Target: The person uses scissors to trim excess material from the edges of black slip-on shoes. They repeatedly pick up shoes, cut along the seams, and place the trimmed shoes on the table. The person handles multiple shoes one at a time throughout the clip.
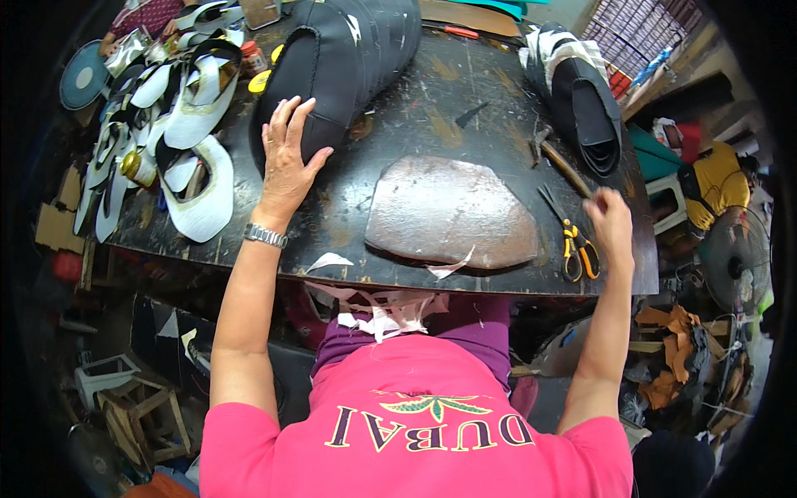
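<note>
My left hand [286, 158], fingers spread, rests on the near end of a row of nested black shoe uppers [353, 75] at the back left of the dark table. My right hand [612, 222] is closed round the handle end of a hammer [568, 168], whose head lies on the table pointing away. Just left of that hand are scissors [573, 249] with yellow and black handles, their blades slightly apart. Between my hands a flat brown slab [452, 212], stone-like and worn, lies bare on top. Small white scraps [330, 261] lie along the table's near edge.
White-lined shoe uppers [199, 187] are heaped at the left, beside a small jar [137, 168]. Another stack of black uppers [585, 108] stands at the back right. A red-handled tool [461, 32] lies at the far edge. A fan [735, 261] and another person [721, 184] are off right.
</note>
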